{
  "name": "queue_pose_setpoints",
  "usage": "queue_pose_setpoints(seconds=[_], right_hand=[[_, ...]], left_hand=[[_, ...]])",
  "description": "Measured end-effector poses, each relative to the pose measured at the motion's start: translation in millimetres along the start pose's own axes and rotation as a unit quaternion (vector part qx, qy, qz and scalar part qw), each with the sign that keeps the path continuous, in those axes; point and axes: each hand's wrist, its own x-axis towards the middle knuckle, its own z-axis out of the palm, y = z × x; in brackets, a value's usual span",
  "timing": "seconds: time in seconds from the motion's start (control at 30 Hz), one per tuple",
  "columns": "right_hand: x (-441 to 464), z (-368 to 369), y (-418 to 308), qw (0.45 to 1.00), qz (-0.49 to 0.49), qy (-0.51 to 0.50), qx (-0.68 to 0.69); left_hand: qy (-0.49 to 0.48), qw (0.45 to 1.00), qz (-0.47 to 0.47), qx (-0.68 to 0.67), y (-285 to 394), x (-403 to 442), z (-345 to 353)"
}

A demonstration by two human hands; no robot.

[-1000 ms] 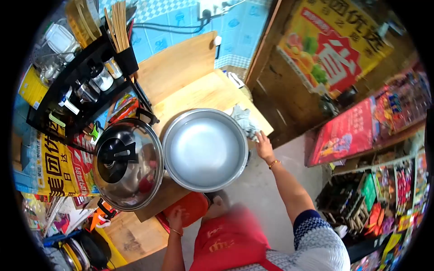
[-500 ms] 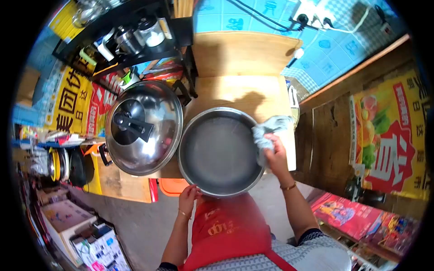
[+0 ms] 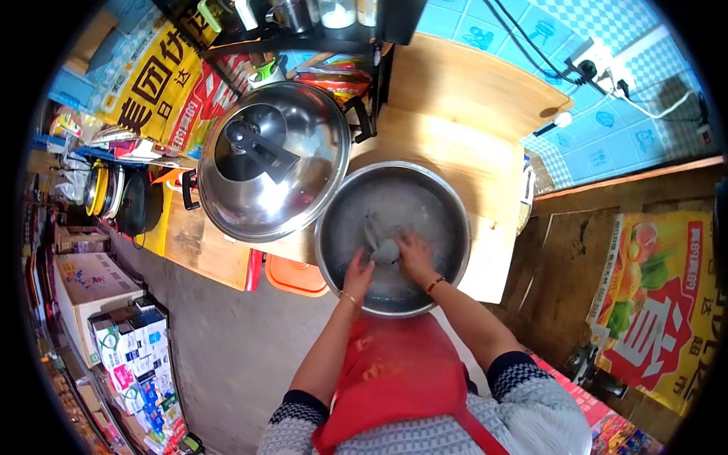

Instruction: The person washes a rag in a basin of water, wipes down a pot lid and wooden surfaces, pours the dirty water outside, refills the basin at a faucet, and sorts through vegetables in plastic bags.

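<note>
Cloth (image 3: 386, 252) has been moved into the basin (image 3: 438, 203), handling seemingly unfinished. It is touched by left hand (image 3: 356, 277) and right hand (image 3: 416, 262), grip unclear.

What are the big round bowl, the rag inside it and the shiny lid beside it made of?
The bowl looks like metal, perhaps aluminium or steel: it's grey, bright at the edge. The rag seems to be dull cloth, since it bunches softly; the fibre can't be told. The lid looks like polished metal, maybe stainless steel, because it gleams. Its smooth black handle may be plastic.
</note>
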Motion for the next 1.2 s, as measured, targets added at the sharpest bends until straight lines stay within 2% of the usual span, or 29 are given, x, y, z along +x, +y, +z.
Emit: queue_pose_setpoints(seconds=[0.03,0.07,0.1,0.17,0.2,0.23,0.27,0.3,0.33,0.37,0.4,0.47,0.53,0.57,0.63,0.67,0.7,0.73,0.77,0.83,0.87,0.93,1.0,1.03,1.07,1.1,1.13,1.17,1.2], right_hand=[[1,2,0,0.996,-0.075,-0.047,0.006],[5,-3,0,0.995,-0.081,-0.050,0.006],[10,-19,-4,0.996,-0.047,-0.076,0.029],[14,-7,-10,0.993,-0.016,-0.103,0.049],[17,30,-9,0.944,0.172,-0.072,0.272],[22,54,-10,0.811,0.344,-0.028,0.473],[22,51,-18,0.812,0.342,-0.025,0.472],[19,38,-27,0.812,0.271,-0.018,0.516],[16,22,-36,0.806,0.199,-0.012,0.557],[12,5,-42,0.808,0.197,-0.009,0.556],[7,-12,-49,0.818,0.159,-0.043,0.551],[-1,-45,-72,0.828,0.120,-0.074,0.543],[-11,-60,-89,0.882,-0.052,0.064,0.464],[-11,-59,-84,0.881,-0.052,0.066,0.466],[-5,-43,-63,0.908,0.007,0.091,0.409],[3,-34,-49,0.907,0.008,0.093,0.411],[17,-23,-32,0.938,-0.002,0.063,0.341],[30,-19,-21,0.962,-0.012,0.033,0.269],[39,-22,-14,0.962,-0.008,0.030,0.270],[50,-30,-3,0.982,0.038,-0.074,0.170],[45,-31,2,0.981,0.042,-0.076,0.171],[35,-27,32,0.980,0.086,0.132,0.123],[18,-19,62,0.987,0.088,0.112,0.073],[9,-24,74,0.991,0.090,0.092,0.025],[0,-30,88,0.991,0.090,0.092,0.024],[-8,-42,97,0.999,-0.025,0.035,0.012],[-12,-51,98,0.990,-0.140,-0.023,0.001],[-11,-54,89,0.990,-0.140,-0.023,-0.001],[-5,-63,64,0.999,-0.018,-0.037,-0.005]], left_hand=[[0.021,0.999,-0.003,0.036,-18,17,3],[0.042,0.996,-0.006,0.073,-33,32,6],[0.043,0.997,-0.007,0.069,-46,42,8],[0.022,0.993,-0.018,-0.115,-61,53,12],[0.024,0.992,-0.019,-0.119,-43,43,20],[0.025,0.979,-0.079,-0.185,-4,27,31],[0.027,0.958,-0.139,-0.249,16,20,37],[0.025,0.958,-0.136,-0.250,4,32,37],[-0.011,0.930,-0.140,-0.338,-17,51,34],[-0.046,0.894,-0.143,-0.423,-29,65,31],[-0.049,0.894,-0.141,-0.423,-29,70,30],[-0.135,0.852,-0.144,-0.484,-17,74,23],[-0.113,0.847,-0.148,-0.498,-2,59,28],[-0.090,0.840,-0.153,-0.513,4,51,36],[-0.067,0.833,-0.156,-0.527,14,42,48],[-0.024,0.885,-0.188,-0.425,18,40,51],[0.019,0.923,-0.217,-0.316,23,39,52],[0.019,0.924,-0.216,-0.315,29,38,50],[-0.004,0.925,-0.212,-0.316,34,33,46],[-0.027,0.924,-0.212,-0.317,34,28,29],[-0.017,0.951,-0.157,-0.267,30,24,19],[-0.008,0.971,-0.096,-0.220,29,23,33],[0.088,0.939,-0.144,-0.299,26,21,67],[0.088,0.939,-0.144,-0.300,22,20,87],[0.108,0.961,-0.110,-0.228,17,19,106],[0.128,0.977,-0.075,-0.155,14,18,117],[0.128,0.977,-0.075,-0.156,12,19,118],[0.141,0.989,0.005,0.040,10,21,108],[0.149,0.957,0.085,0.234,10,24,85]])
